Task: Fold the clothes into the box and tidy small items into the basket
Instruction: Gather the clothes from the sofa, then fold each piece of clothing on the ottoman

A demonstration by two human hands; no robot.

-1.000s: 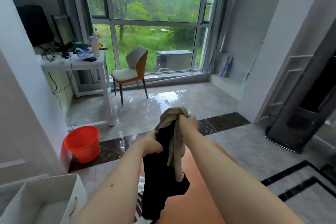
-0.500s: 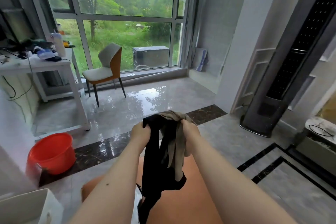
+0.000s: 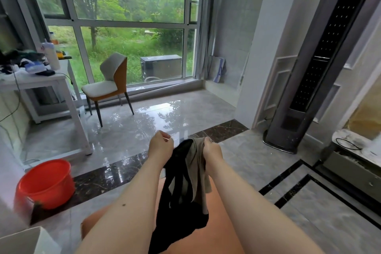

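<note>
your right hand [image 3: 212, 150] clamped on black-and-tan garment [image 3: 185, 187] hanging over orange mat [image 3: 218, 233], left hand [image 3: 159, 147] curled, holding nothing, no readable writing

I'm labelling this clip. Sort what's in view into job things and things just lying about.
For the job: black and beige garment, gripped at its top by the right hand; left hand, off it; white box, bottom left corner.

Lying about: red bucket; chair; white desk with clutter; tower air conditioner.
</note>
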